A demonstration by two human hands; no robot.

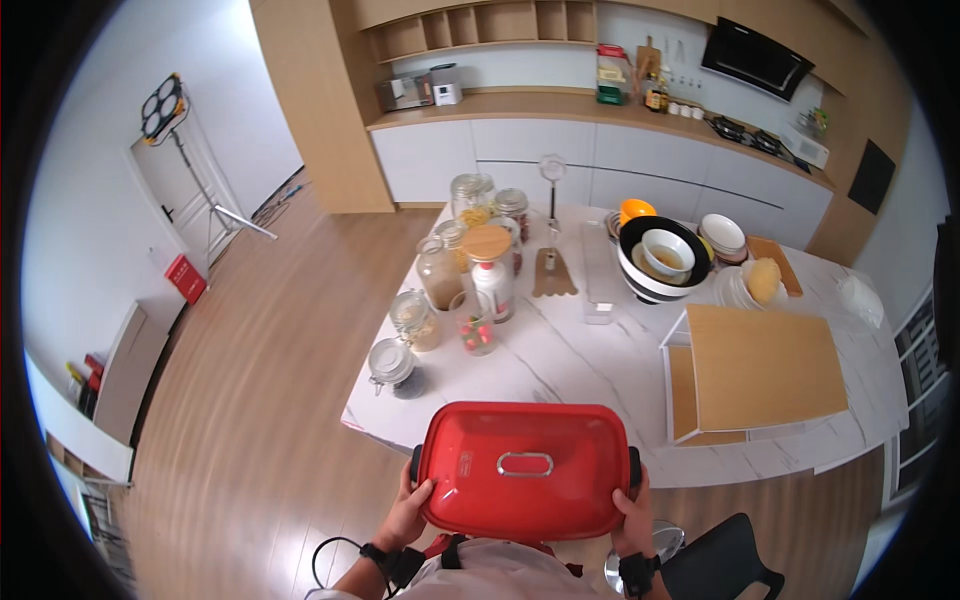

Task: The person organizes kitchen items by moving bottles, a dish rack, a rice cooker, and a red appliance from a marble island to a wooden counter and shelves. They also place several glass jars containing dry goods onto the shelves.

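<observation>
A red rectangular electric hot pot with a lid is held level in front of my body, at the near edge of the marble-patterned table. On top of its lid is an oval metal handle. My left hand grips the left end by the black side handle, thumb on the red rim. At the opposite end my right hand holds on in the same way. Whether the pot's underside touches the table is hidden.
Several glass storage jars line the table's left side. A glass cup holds red and green pieces. Farther right are stacked bowls and a wooden-topped rack. A black chair stands near my right side.
</observation>
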